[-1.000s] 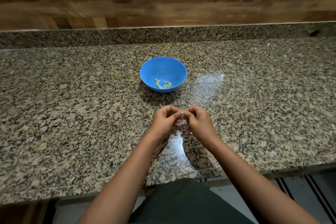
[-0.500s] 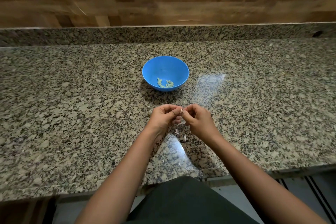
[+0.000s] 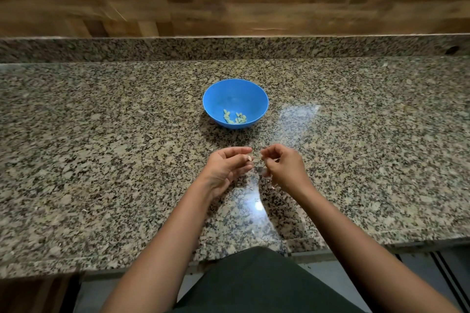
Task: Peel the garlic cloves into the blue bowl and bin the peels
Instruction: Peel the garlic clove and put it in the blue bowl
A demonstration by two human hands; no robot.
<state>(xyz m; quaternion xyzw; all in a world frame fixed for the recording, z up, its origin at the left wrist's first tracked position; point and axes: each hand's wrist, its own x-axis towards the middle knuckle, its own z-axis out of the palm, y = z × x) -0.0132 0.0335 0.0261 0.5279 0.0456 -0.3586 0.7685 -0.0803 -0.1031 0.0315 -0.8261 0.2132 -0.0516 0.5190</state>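
The hands have drawn apart: left hand [image 3: 226, 168] pinches a garlic clove [image 3: 250, 158] at its fingertips; right hand [image 3: 284, 168], just beside, is curled, its contents unclear.

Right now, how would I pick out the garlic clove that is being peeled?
Start at the speckled granite countertop and its round blue plastic bowl. Nearer the person, the left hand holds a small pale garlic clove at its fingertips. Unlike the greenish peeled cloves lying in the bowl, this one is alone and in a hand.
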